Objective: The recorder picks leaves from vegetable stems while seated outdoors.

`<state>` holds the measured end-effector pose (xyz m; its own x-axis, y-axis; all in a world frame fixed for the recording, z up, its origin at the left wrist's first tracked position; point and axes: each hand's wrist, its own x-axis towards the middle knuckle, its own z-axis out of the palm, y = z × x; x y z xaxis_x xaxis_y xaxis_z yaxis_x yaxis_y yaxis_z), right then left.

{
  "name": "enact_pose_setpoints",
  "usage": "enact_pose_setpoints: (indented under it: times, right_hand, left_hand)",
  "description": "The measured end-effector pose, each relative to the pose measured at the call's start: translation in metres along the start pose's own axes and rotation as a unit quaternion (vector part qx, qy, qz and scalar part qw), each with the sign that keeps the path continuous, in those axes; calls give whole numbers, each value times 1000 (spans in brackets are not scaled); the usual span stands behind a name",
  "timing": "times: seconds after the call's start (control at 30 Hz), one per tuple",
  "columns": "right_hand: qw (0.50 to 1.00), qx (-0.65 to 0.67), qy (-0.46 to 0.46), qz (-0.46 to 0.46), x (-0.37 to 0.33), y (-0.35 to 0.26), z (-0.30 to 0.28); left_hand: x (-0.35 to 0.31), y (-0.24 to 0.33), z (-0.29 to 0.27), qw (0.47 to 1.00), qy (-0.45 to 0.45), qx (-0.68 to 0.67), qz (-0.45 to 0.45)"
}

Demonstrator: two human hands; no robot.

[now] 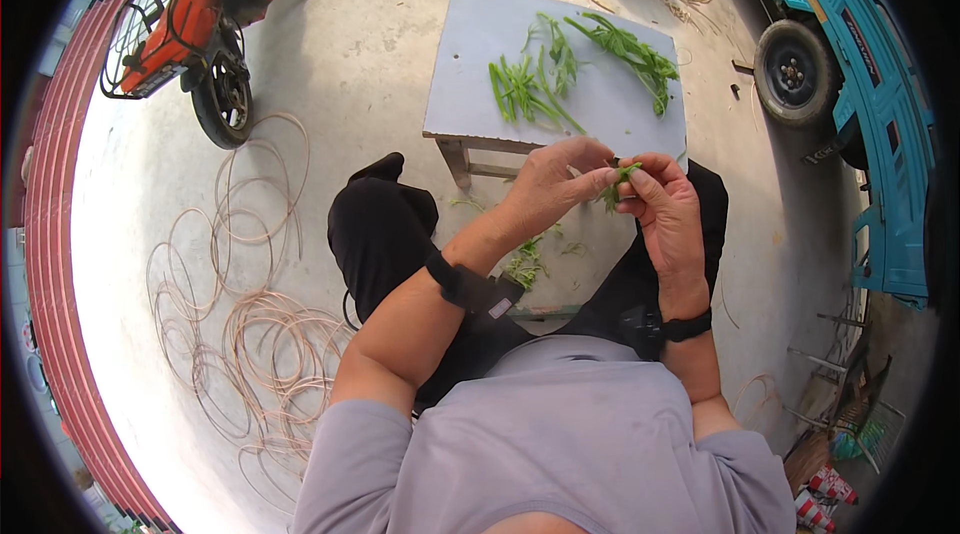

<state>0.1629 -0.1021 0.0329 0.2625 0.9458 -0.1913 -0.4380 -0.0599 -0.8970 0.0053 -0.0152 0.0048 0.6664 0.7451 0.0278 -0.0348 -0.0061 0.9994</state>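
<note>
My left hand (568, 174) and my right hand (668, 209) meet in front of me at the near edge of a low grey-topped table (470, 54). Between their closed fingertips is a small green celery sprig (611, 196), pinched by both thumbs and fingers. The fingers hide part of it. Beyond my hands on the tabletop lie cut green celery stalks (513, 91), a loose leafy piece (562, 59) and a larger bunch of leafy celery (640, 59) on the right. Dropped green leaves (525, 262) lie on the floor between my legs.
Loose coils of thin tan cane (275, 344) spread over the concrete floor on the left. At the far left stands a red-orange scooter (215, 64). A blue cargo vehicle (870, 64) with a black wheel (797, 72) is on the right. Clutter (850, 424) lies at the lower right.
</note>
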Motion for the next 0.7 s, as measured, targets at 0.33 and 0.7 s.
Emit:
enact_pose_setpoints:
  times: [0.33, 0.7]
  right_hand:
    - [1000, 4, 8, 29, 2, 5, 0]
    - [998, -28, -27, 49, 4, 3, -1]
  left_hand:
    - [-5, 3, -7, 991, -65, -89, -79]
    - [-5, -1, -9, 986, -67, -136, -76]
